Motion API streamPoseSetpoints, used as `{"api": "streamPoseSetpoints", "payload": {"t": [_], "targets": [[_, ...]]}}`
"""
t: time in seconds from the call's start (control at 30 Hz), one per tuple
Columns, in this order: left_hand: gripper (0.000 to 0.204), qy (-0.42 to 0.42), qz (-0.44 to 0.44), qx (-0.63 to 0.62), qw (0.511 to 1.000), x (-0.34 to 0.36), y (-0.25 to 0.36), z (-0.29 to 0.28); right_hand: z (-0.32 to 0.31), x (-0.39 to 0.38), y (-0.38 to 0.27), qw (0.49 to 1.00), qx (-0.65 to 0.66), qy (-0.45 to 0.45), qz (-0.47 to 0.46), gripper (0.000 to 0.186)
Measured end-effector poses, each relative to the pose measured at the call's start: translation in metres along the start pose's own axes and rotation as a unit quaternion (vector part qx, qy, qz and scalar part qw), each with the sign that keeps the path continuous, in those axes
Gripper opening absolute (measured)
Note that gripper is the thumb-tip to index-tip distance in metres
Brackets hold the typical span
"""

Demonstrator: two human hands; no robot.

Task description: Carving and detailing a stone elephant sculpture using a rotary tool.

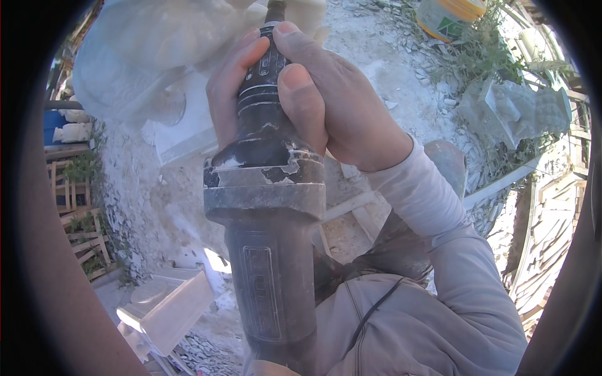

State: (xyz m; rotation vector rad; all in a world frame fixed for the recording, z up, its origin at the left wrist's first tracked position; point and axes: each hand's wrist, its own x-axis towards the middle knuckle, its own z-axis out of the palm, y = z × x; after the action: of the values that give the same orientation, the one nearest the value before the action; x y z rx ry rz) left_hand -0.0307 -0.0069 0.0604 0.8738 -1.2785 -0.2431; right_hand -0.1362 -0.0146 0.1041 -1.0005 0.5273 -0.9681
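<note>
A long black power tool [269, 276] with scuffed, flaking housing stands upright through the middle of the head view, its narrow nose pointing away from me. My left hand [227, 94] curls round the left of the neck, largely hidden behind it. My right hand [351, 109] grips the neck from the right, fingertips on the black casing. Just beyond the nose is a large pale carved stone piece [132, 56]; the tool's tip is too obscured to tell whether it touches it. A sliver of skin shows at the tool's bottom end.
A white bucket with a yellow rim [439, 15] lies at top right, near weeds and a grey stone piece [514, 116]. Wooden slats [75, 207] and a blue container [53, 125] line the left. A pale block [169, 316] sits lower left. Dusty rubble [389, 69] covers the ground.
</note>
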Motion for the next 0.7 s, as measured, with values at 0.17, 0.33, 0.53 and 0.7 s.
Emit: {"api": "streamPoseSetpoints", "payload": {"t": [0.17, 0.33, 0.53, 0.7], "targets": [[0.054, -0.006, -0.014, -0.003, 1.0, 0.001, -0.002, 0.0, 0.0, 0.0, 0.007, 0.969, -0.219, 0.046, -0.1, 0.044], [0.055, -0.009, -0.034, -0.003, 0.999, -0.003, 0.005, 0.003, 0.001, -0.001, 0.001, 0.97, -0.221, 0.032, -0.101, 0.042], [0.054, -0.006, -0.028, 0.002, 1.0, -0.004, 0.005, 0.001, 0.011, -0.002, -0.002, 0.997, -0.005, 0.07, -0.016, 0.039], [0.054, 0.001, -0.021, 0.013, 1.0, -0.006, 0.004, -0.001, 0.009, -0.004, -0.003, 0.998, -0.049, 0.029, -0.029, 0.041]]}}
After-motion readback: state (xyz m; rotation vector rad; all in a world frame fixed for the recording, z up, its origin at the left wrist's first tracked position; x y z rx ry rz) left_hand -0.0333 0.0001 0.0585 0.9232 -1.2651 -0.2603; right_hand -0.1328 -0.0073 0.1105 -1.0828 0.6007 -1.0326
